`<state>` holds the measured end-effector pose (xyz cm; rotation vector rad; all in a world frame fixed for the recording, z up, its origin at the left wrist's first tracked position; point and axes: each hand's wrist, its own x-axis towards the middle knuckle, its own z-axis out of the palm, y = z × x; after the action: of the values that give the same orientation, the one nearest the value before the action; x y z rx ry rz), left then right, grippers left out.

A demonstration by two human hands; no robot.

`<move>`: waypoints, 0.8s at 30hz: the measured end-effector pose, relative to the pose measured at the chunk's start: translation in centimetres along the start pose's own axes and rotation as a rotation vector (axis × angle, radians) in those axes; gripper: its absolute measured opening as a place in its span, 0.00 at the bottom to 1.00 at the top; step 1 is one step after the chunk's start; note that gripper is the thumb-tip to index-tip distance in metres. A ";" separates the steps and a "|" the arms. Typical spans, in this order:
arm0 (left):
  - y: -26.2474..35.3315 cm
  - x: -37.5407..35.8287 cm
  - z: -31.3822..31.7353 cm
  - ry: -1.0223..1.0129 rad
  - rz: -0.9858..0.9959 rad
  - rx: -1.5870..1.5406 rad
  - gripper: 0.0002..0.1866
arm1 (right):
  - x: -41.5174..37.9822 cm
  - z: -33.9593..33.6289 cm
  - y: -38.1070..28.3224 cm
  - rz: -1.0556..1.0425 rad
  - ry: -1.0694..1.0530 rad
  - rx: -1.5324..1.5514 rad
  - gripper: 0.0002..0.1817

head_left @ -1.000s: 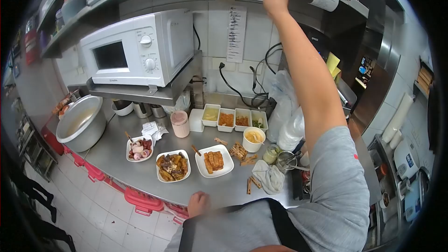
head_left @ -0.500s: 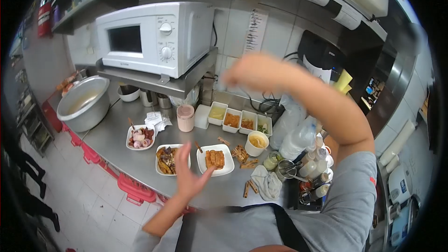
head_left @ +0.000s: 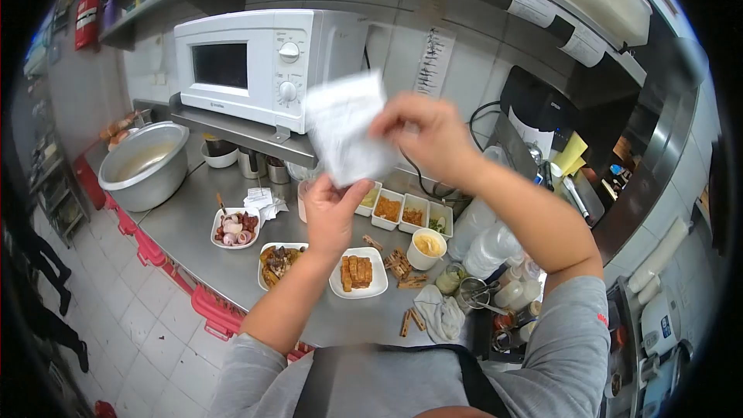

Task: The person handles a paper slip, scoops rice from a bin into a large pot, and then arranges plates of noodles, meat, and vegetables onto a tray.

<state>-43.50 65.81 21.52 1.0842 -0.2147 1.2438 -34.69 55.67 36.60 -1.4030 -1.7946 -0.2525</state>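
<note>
Two bare hands hold a white paper slip [head_left: 344, 128] in the air above a steel counter [head_left: 329, 321], in front of the right side of a white microwave [head_left: 240, 70]. The slip's long axis is close to upright, its top leaning slightly left, and its print is too blurred to read. The left hand [head_left: 331, 213] is below it, thumb and fingers together on the bottom edge, so the slip extends upward from those fingertips. The right hand [head_left: 426, 135] is beside it, thumb and fingertips pinching the right edge, with the slip lying to their left; blur hides how firmly. Neither hand is clearly nearer, as both meet the paper. Below, toward the counter's front edge, are a white plate of browned pieces [head_left: 377, 284] and, partly behind the left forearm, a dish of mixed food [head_left: 261, 267]. A bowl of sliced onion [head_left: 236, 246] sits farther left. Small white tubs [head_left: 385, 224] line the back edge, and wooden clothespins [head_left: 405, 323] lie beside a crumpled cloth [head_left: 439, 313] near the front right.
</note>
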 end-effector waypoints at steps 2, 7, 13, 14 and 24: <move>-0.5 -1.3 -0.6 -0.012 -0.057 0.040 0.05 | 2.9 -3.7 1.9 -0.216 0.285 -0.190 0.10; -1.1 -6.0 -3.1 0.050 -0.236 0.101 0.05 | 8.5 -16.0 9.3 -0.064 0.694 -0.315 0.11; -0.8 -8.8 -8.0 0.168 -0.234 0.171 0.04 | 8.2 -18.0 11.1 0.066 0.667 -0.317 0.15; -0.6 -9.0 -8.7 0.188 -0.221 0.177 0.04 | 8.3 -18.1 10.6 0.103 0.648 -0.434 0.15; 0.8 -11.0 -12.6 0.296 -0.199 0.220 0.04 | 9.8 -18.5 6.8 -0.218 1.047 -1.218 0.11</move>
<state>-53.37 68.04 8.15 1.0634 0.2556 1.2490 -20.29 53.89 53.14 -1.3046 -0.7905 -2.0097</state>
